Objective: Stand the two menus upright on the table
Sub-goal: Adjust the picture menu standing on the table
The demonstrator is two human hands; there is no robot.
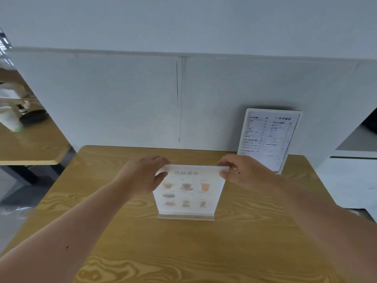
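The text menu (268,139) stands upright at the counter (204,252) rear right. The left hand (145,176) and right hand (242,173) pinch the drinks menu (189,193) top corners, base on the counter centre. Remaining: release the fingers

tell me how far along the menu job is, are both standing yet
Done: the text menu already stands upright at the table's far right, against the grey partition. In hand: the picture drinks menu is upright on its base at mid-table, with the left hand and right hand gripping its top corners. Left: let go and check that it stays standing.
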